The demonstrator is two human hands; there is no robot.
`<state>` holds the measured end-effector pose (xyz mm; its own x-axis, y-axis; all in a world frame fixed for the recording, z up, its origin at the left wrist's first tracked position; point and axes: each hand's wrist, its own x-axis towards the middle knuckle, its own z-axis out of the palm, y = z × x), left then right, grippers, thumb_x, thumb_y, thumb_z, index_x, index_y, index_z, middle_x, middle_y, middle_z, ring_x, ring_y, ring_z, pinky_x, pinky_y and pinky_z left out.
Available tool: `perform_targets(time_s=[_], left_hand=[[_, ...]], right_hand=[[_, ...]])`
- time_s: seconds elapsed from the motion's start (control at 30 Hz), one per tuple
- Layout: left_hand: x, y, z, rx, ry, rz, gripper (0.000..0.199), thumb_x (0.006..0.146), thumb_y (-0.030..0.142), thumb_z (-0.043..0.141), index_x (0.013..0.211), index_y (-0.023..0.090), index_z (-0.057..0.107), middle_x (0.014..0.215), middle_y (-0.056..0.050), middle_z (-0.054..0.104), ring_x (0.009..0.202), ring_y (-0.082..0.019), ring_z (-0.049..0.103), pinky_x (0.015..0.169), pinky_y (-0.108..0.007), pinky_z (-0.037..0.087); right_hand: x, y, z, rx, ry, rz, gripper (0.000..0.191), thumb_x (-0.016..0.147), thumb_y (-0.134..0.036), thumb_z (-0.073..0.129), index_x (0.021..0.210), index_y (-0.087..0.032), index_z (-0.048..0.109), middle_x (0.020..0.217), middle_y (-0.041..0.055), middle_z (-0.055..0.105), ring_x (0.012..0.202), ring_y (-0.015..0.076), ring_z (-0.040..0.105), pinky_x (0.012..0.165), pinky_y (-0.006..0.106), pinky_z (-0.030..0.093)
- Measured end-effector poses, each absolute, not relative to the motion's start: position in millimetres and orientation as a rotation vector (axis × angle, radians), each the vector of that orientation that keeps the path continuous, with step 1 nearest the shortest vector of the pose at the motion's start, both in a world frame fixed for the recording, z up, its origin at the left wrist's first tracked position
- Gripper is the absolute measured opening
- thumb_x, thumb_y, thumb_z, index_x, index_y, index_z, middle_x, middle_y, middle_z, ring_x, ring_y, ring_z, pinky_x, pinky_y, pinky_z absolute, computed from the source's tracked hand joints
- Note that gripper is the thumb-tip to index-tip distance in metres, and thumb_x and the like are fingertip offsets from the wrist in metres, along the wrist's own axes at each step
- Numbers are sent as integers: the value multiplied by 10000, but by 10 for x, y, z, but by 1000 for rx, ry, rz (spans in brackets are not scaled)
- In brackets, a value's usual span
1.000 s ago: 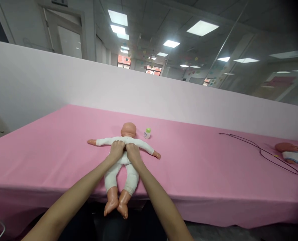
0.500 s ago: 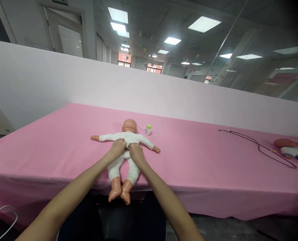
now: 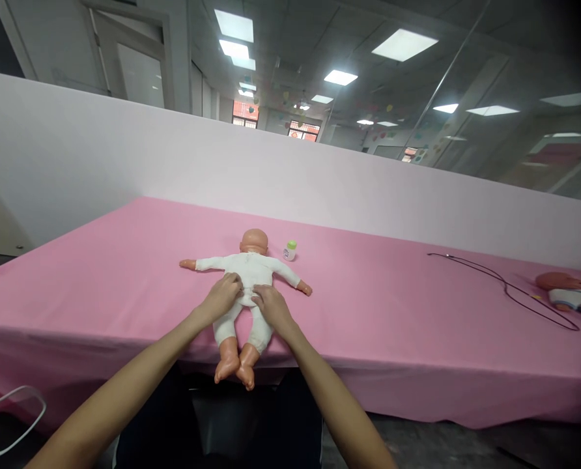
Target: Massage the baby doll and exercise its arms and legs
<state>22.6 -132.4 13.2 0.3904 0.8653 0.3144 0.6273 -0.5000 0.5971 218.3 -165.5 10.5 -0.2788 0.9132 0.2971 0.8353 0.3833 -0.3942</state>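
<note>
A baby doll in a white cloth suit lies on the pink-covered table, apparently face down, its head toward the wall and its arms spread. Its bare feet reach over the front edge. My left hand rests on the left side of its lower back, fingers loosely bent but not gripping. On the right side lies my right hand, its fingers apart and laid over the waist. A gap of white cloth shows between the two hands. Just right of the doll's head stands a small bottle with a green cap.
A thin dark cord lies looped on the pink cloth at the right. Beyond it is a second doll, cut off by the frame. A low white wall runs behind the table. A white cable hangs at lower left.
My hands, earlier closed together at the middle of the doll's back, have moved apart toward its sides, and their fingers have loosened. The doll lies in the same pose.
</note>
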Motion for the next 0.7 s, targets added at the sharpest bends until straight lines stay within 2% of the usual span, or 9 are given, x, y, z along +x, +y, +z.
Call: perform_targets(time_s=[0.17,0.27,0.33,0.4,0.43,0.5,0.57,0.7], left_hand=[[476,-1476,65,2608,1488,636,230,931,147,552,794,218,723,952,-175,663,1002,-356,613,923,-472,494],[410,-1457,87,2643,1474,622,246,935,118,529,865,209,747,950,-165,691,950,-340,641,858,-442,495],[335,-1336,156,2587,1482,686,270,964,128,494,942,205,751,927,-138,707,897,-318,660,816,-415,486],[311,-1134,253,2525,1516,812,284,1000,161,466,1057,198,741,985,-121,723,928,-307,670,826,-397,483],[329,-1017,300,2509,1541,877,285,1010,173,460,1103,191,729,1045,-122,723,980,-305,668,851,-393,484],[414,-788,363,2486,1631,927,275,1000,154,460,1123,162,706,1146,-139,699,1073,-297,649,899,-385,484],[526,-601,369,2460,1729,837,249,964,103,471,1060,131,700,1141,-161,687,1080,-288,645,901,-377,486],[669,-379,255,2434,1781,720,223,930,78,502,1009,108,708,1053,-175,709,1011,-293,668,862,-385,492]], right_hand=[[2054,-1649,-19,-1560,-2298,-97,250,960,-63,536,922,-141,771,1098,145,744,1101,286,636,988,380,495],[2104,-1567,81,-1457,-2258,34,236,939,-87,564,807,-153,748,1080,109,730,997,231,639,920,320,499],[2169,-1449,217,-1482,-2186,197,275,948,-130,555,727,-156,715,929,75,729,825,189,629,812,284,496],[2205,-1294,353,-1553,-2087,214,288,972,-160,525,759,-146,718,849,74,724,768,189,613,783,287,480],[2205,-1211,403,-1568,-2042,157,266,981,-159,513,837,-134,735,907,97,740,830,208,627,826,299,477],[2175,-1052,450,-1562,-1989,21,240,990,-143,505,1065,-112,731,1160,154,732,1061,255,624,966,328,448],[2130,-914,428,-1590,-1996,-36,279,1000,-145,504,1210,-116,686,1301,174,686,1193,278,583,1042,356,418],[2078,-712,307,-1735,-2002,-12,222,983,-144,524,1087,-134,719,1181,173,721,1104,286,618,985,375,456]])
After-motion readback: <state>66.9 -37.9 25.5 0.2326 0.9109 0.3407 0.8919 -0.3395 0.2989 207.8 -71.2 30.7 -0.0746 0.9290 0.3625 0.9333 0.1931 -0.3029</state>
